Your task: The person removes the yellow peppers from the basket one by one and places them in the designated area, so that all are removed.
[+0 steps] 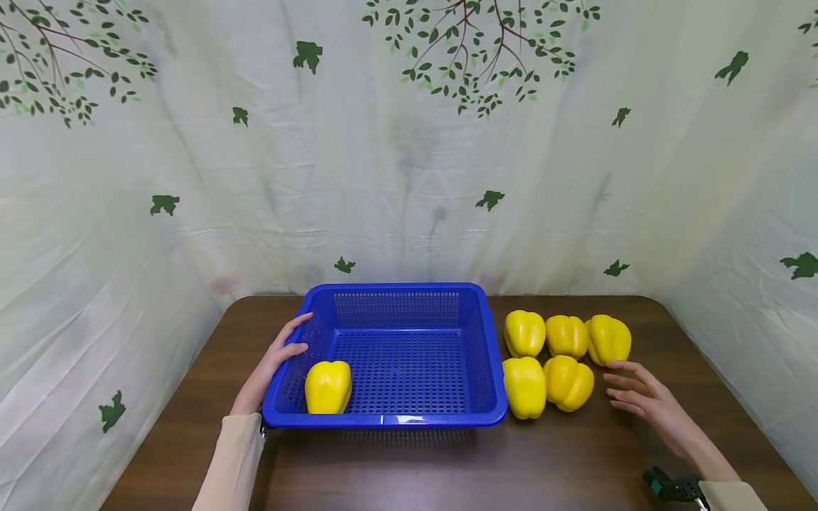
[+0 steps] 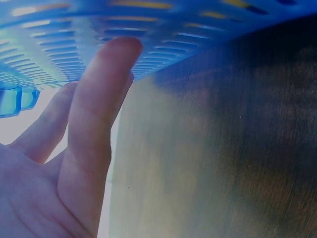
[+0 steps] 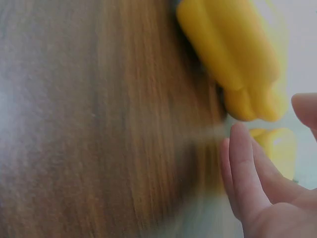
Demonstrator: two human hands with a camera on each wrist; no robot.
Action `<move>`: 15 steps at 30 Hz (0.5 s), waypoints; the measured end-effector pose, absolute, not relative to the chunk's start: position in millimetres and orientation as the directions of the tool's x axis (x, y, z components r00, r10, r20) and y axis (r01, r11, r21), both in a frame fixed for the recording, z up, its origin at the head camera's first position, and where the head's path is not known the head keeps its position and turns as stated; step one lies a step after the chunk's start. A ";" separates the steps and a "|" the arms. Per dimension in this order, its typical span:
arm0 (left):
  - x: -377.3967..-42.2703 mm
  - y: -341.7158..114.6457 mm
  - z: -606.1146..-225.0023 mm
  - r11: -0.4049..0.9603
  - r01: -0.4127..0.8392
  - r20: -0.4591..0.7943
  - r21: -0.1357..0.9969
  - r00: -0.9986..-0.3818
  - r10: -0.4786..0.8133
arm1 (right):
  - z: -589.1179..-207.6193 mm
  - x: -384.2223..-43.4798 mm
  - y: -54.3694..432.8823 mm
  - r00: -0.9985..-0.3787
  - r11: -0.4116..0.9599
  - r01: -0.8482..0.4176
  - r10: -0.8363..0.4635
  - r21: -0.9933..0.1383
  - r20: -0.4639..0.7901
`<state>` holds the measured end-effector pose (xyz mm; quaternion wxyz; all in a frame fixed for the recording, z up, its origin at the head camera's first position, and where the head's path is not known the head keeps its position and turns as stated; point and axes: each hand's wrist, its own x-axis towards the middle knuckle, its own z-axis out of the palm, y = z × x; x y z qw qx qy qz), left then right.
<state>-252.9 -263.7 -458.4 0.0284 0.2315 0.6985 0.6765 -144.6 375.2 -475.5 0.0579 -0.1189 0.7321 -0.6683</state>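
My left hand [image 1: 276,363] holds the left rim of a blue plastic basket [image 1: 399,419], its thumb and a finger over the edge. In the left wrist view, a finger of that hand [image 2: 91,124] lies against the outside of the slotted wall. One yellow bell pepper [image 1: 328,387] stands inside the basket's near left corner. My right hand [image 1: 648,401] hovers with spread fingers just right of several yellow bell peppers [image 1: 568,384] grouped on the table. It holds nothing; the closest ones are the front right pepper and the back right pepper [image 1: 609,340].
The brown wooden table [image 1: 409,472] has rounded back corners. Behind and beside it hangs a pale curtain [image 1: 409,177] with printed leaves. The front left pepper of the group [image 1: 525,388] sits close against the basket's right side.
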 end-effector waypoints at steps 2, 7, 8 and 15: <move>-253.0 -264.2 -458.5 -0.025 0.289 0.278 0.957 -0.891 0.359 | -475.5 -145.5 374.5 -0.967 0.110 -0.089 -0.248 -0.990 0.060; -253.2 -264.6 -459.1 -0.026 0.279 0.269 0.960 -0.892 0.364 | -474.1 -146.0 366.4 -0.974 0.164 -0.003 -0.224 -0.986 -0.034; -253.2 -264.5 -459.2 -0.024 0.277 0.267 0.960 -0.892 0.365 | -473.8 -145.9 363.9 -0.973 0.168 0.015 -0.223 -0.986 -0.053; -254.7 -264.0 -459.8 -0.027 0.282 0.272 0.959 -0.888 0.371 | -474.0 -150.0 342.9 -0.973 0.181 0.077 -0.200 -0.980 -0.114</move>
